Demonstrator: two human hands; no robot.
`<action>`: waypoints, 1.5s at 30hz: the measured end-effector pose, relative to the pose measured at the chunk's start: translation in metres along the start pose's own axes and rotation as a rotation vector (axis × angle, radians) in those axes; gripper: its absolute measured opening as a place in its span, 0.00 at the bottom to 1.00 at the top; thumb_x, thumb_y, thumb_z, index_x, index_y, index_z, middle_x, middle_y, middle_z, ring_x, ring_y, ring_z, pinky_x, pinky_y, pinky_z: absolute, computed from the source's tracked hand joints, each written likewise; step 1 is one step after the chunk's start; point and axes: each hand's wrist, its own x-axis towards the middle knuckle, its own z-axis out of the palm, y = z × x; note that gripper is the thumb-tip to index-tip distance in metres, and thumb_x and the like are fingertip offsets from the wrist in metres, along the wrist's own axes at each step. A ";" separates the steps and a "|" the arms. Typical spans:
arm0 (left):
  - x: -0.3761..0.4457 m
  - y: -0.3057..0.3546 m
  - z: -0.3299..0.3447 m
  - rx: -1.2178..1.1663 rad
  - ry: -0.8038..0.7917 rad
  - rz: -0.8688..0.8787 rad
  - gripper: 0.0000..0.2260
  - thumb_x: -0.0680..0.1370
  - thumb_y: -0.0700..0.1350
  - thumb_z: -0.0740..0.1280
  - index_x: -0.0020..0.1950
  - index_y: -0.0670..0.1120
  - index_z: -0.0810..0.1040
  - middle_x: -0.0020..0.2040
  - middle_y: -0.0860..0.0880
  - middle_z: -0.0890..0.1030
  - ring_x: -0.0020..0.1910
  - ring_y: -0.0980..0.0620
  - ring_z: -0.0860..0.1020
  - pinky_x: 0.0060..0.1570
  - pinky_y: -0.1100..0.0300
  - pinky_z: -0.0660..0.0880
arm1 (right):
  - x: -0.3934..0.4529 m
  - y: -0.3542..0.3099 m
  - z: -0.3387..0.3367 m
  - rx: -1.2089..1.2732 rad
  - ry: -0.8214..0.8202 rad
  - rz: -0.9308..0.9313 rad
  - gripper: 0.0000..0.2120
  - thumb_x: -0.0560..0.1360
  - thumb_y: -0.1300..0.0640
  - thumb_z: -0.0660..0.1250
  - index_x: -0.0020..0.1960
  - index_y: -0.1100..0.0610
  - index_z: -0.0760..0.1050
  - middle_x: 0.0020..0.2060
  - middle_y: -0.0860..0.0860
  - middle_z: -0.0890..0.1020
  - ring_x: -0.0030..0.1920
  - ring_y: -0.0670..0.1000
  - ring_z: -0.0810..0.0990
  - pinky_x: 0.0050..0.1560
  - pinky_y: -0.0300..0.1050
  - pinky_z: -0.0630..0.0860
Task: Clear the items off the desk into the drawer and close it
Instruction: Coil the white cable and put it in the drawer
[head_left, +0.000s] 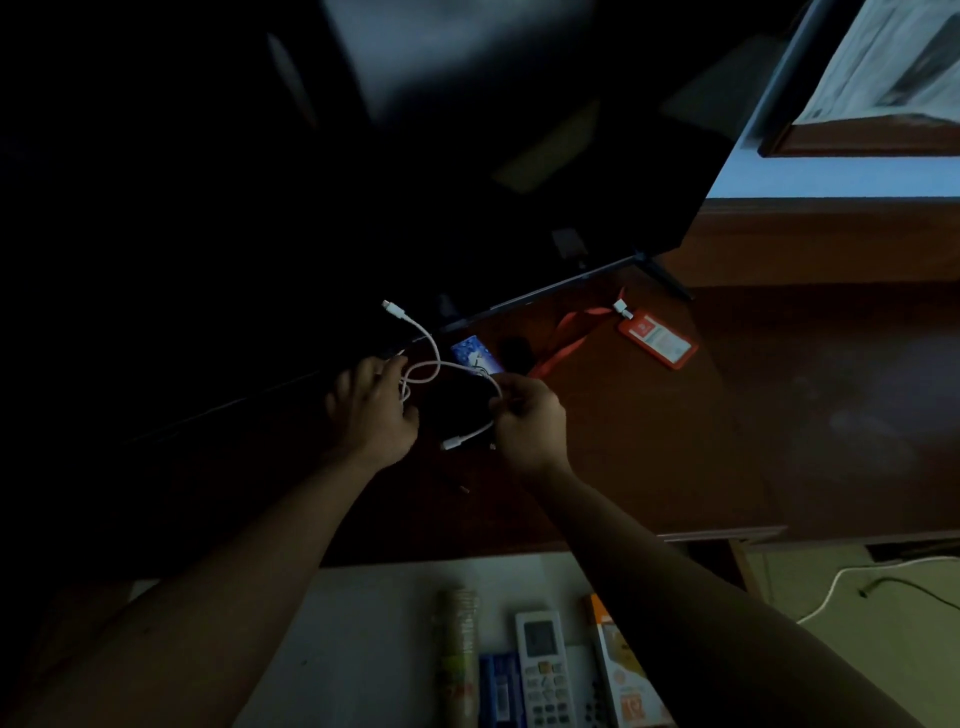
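The room is dim, and the left part of the dark brown wooden worktop (649, 441) lies almost in black shadow. Above it leans a large black flat screen (467, 156) on thin black legs, and its lower edge hangs close over the things at the back.

The left hand (371, 410) is above the worktop, with the fingers curled around loops of a thin white charging cable (423, 371). One plug end of the cable sticks up toward the screen edge. The cable runs in curls to the right hand (527, 421), whose fingers pinch it near the other plug end, which hangs down just below the hand. So the cable is lifted between both hands, over a black flat object that I cannot identify in the dark.

Just behind the cable lies a small blue and white patterned card (475, 356), partly covered by the loops. Beside it is a small round black thing, too dark to tell. To the right lies an orange-red lanyard strap (566, 343), which leads to an orange-red badge holder with a pale card inside (657, 338), flat on the worktop and well apart from the hands.

Below the front edge stands open a white-bottomed drawer (363, 623). In it lie a cylindrical printed tube (457, 654), a dark blue box (498, 691), a white remote control with grey buttons (543, 670) and an orange and white carton (618, 670), side by side.
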 end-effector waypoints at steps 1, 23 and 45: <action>0.002 -0.005 0.000 0.062 0.003 0.040 0.29 0.75 0.50 0.71 0.75 0.52 0.68 0.69 0.46 0.69 0.68 0.41 0.66 0.64 0.45 0.65 | 0.000 0.002 -0.001 -0.006 0.001 0.007 0.15 0.78 0.65 0.62 0.61 0.53 0.80 0.55 0.51 0.82 0.46 0.47 0.83 0.38 0.47 0.84; -0.007 -0.025 -0.058 -0.269 -0.270 0.304 0.11 0.81 0.43 0.64 0.39 0.45 0.77 0.35 0.52 0.78 0.35 0.54 0.78 0.38 0.52 0.75 | 0.009 -0.031 0.017 -0.147 0.056 -0.198 0.13 0.77 0.65 0.62 0.61 0.57 0.77 0.52 0.50 0.75 0.46 0.47 0.74 0.42 0.30 0.67; -0.088 -0.046 -0.026 -0.617 -0.219 -0.261 0.10 0.79 0.48 0.64 0.42 0.47 0.82 0.40 0.49 0.82 0.42 0.48 0.81 0.44 0.53 0.77 | -0.077 -0.019 0.071 0.111 -0.521 -0.081 0.08 0.79 0.58 0.68 0.57 0.58 0.80 0.48 0.54 0.85 0.50 0.53 0.85 0.52 0.56 0.81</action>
